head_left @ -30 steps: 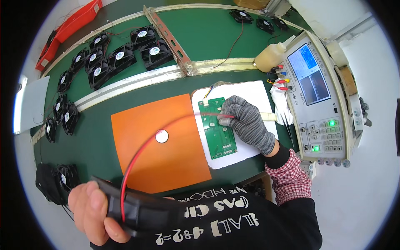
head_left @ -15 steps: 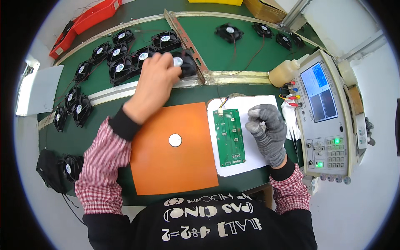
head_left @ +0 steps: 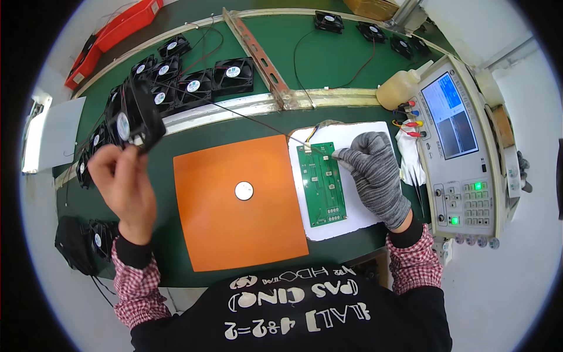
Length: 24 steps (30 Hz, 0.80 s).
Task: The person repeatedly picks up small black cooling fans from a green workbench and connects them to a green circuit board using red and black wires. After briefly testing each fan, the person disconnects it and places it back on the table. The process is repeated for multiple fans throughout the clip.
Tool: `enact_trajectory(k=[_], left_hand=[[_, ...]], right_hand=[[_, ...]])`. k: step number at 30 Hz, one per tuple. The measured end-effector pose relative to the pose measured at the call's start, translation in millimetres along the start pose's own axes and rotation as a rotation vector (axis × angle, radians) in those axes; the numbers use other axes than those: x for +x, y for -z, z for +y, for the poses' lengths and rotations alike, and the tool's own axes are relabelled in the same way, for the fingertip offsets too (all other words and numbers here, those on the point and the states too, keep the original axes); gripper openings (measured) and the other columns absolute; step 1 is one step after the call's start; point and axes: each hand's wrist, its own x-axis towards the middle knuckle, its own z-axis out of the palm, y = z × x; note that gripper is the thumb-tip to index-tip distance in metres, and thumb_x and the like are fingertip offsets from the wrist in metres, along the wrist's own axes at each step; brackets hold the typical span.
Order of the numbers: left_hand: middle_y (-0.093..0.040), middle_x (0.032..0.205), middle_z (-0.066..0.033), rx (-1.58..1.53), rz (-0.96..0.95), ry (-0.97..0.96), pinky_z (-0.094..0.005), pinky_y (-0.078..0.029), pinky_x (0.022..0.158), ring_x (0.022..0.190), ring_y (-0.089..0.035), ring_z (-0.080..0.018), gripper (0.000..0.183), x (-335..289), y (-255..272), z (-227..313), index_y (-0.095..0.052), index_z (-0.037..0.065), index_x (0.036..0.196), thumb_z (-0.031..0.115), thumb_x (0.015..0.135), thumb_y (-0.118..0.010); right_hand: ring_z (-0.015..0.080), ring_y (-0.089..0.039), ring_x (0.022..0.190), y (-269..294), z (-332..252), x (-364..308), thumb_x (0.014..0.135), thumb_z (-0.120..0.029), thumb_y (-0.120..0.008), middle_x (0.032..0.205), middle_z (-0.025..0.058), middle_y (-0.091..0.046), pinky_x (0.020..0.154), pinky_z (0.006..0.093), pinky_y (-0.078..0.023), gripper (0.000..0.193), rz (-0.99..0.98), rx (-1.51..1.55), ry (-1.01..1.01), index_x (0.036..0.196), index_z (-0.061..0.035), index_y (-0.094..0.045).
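My bare left hand (head_left: pixel 128 190) pinches the lower edge of a black square cooling fan (head_left: pixel 151 111), raised and tilted at the left. Its thin dark cable (head_left: pixel 246 112) stretches across the orange mat to the right. My right hand (head_left: pixel 375 170), in a grey knit glove, is closed with thumb and forefinger pinched together at the cable's far end. Below those fingertips lies a green circuit board (head_left: pixel 324 202) on a white pad (head_left: pixel 359 220). A short wired connector (head_left: pixel 308 146) is at the board's far edge. A white disc (head_left: pixel 244 190) rests on the orange mat (head_left: pixel 205 234).
Several black fans (head_left: pixel 196 85) lie behind the rail at the far left, others (head_left: pixel 371 31) at the far right. A slotted metal bar (head_left: pixel 255 53) divides the green bench. A test instrument (head_left: pixel 463 146), bottle (head_left: pixel 399 91) and tweezers (head_left: pixel 420 188) stand or lie at right.
My left hand has carried the fan from beside the slotted bar leftward and nearer, drawing its cable taut. My gloved fingers have closed together. Another fan at the back now lies farther away.
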Motion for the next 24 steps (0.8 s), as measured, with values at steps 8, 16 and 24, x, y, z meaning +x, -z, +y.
enact_trajectory(k=[8,16,24], left_hand=[[-0.055,0.102,-0.0096,-0.414,-0.561,-0.207,-0.0408,-0.039,0.082,0.096,-0.053,-0.0286,0.033,-19.2,-2.0,84.0,-0.063,0.007,0.093,0.011,0.063,-0.077],[-0.048,0.126,-0.0169,-0.549,-0.780,-0.043,-0.0487,-0.033,0.100,0.117,-0.044,-0.0371,0.106,-0.6,-26.1,89.5,-0.040,0.001,0.141,0.038,0.054,-0.090],[-0.049,0.122,-0.0154,-0.550,-0.751,-0.058,-0.0472,-0.033,0.098,0.112,-0.045,-0.0356,0.101,-2.8,-29.3,89.5,-0.042,0.000,0.139,0.034,0.056,-0.090]], right_hand=[[0.0221,-0.063,0.081,-20.8,1.4,-16.4,0.076,-0.006,-0.077,0.083,0.0077,-0.063,0.076,0.0327,-0.052,0.016,-0.104,0.744,-0.406,0.090,-0.0037,-0.071],[0.0218,-0.064,0.082,-23.8,0.6,-14.7,0.075,-0.005,-0.077,0.085,0.0081,-0.062,0.075,0.0323,-0.052,0.015,-0.140,0.640,-0.303,0.087,-0.0017,-0.069],[0.0248,-0.064,0.083,-28.8,3.9,-16.2,0.073,-0.006,-0.079,0.087,0.0095,-0.062,0.077,0.0337,-0.053,0.018,-0.093,0.631,-0.294,0.087,-0.0019,-0.068]])
